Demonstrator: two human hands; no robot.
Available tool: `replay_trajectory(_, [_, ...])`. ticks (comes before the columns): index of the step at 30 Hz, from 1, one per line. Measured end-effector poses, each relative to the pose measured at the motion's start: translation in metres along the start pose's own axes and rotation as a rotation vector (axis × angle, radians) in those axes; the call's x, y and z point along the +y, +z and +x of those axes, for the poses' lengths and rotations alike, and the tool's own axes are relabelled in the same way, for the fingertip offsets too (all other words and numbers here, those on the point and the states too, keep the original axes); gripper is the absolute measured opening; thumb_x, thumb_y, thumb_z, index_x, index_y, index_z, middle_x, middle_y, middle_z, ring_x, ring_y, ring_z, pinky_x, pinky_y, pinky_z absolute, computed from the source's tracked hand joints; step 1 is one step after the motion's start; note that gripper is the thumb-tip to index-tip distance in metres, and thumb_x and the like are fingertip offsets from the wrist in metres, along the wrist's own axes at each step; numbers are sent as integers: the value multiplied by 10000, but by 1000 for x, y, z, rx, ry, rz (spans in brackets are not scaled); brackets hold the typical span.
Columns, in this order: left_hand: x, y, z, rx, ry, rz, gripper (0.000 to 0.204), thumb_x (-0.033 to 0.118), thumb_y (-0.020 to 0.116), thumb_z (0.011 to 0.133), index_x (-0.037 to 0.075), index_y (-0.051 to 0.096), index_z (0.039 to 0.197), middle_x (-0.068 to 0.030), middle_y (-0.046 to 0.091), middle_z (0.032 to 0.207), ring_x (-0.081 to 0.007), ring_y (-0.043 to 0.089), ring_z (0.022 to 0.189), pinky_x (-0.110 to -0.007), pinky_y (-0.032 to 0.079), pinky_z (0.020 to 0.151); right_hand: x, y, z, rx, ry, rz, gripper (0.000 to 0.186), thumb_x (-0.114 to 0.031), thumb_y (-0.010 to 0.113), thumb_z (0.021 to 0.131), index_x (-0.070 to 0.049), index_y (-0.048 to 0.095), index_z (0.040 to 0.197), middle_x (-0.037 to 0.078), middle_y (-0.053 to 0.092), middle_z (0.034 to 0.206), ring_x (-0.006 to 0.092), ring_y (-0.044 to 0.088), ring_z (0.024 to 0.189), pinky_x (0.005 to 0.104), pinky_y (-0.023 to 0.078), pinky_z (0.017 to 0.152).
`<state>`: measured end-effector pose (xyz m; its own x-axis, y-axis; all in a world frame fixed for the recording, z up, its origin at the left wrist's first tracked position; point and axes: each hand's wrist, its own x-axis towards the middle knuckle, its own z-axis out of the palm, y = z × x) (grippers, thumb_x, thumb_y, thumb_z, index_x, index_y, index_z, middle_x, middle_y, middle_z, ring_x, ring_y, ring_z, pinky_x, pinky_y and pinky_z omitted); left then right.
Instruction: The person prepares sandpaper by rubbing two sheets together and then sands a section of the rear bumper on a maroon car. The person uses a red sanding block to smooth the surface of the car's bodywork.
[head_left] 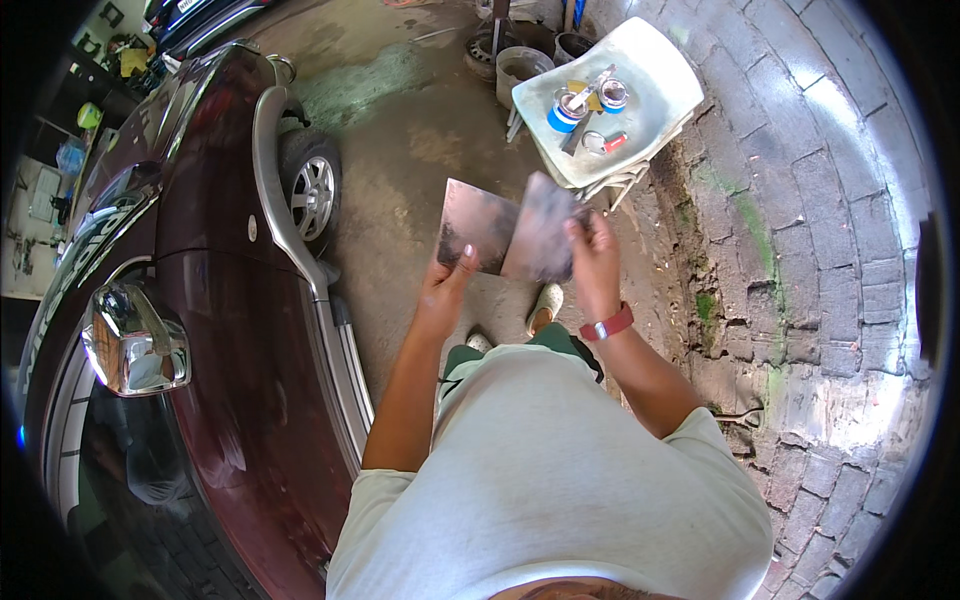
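Note:
In front of my waist I hold two flat, rectangular, pinkish-brown panels with dark smudges; I cannot tell their material. My left hand is closed on the lower edge of the left panel, its thumb on the face. My right hand grips the right edge of the right panel, which is blurred by motion. Their inner edges meet or overlap low down and part toward the top. Beyond them, a pale plastic chair carries a blue-banded tin, a second open tin and a red-handled tool.
A maroon car stands close on my left, its chrome mirror jutting out and its front wheel ahead. Past the chair are a bucket and a loose tyre. Grey paving blocks run along my right.

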<state>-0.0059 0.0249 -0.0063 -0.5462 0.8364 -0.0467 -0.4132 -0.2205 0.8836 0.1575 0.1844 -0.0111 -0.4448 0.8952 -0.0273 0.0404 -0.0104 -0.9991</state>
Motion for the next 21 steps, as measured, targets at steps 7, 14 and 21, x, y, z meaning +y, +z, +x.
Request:
replay_trajectory(7, [-24,-18,0,-188,-164,203,445,415,492,1105,30,606,1298,15,620,1144,-102,529,1068,-295,427,997,-22,4,18,121,32,79,245,-122,651,1011,32,589,1191,56,699,1012,104,645,856,294,531,768])
replay_trajectory(14, [-7,-12,-7,-43,-343,174,383,375,570,1079,27,651,1218,-4,671,1117,-128,608,1041,-316,477,965,-12,-19,45,-120,-75,-376,216,-123,649,1022,-25,635,1214,56,711,1070,66,643,917,245,518,705])
replay_trajectory(21, [-1,-31,4,148,25,-139,229,115,712,985,4,688,1183,-44,718,1117,-128,654,996,-299,505,925,-40,-35,16,-749,167,-64,314,-107,680,981,-72,671,1292,-2,715,1121,117,675,933,320,553,801])
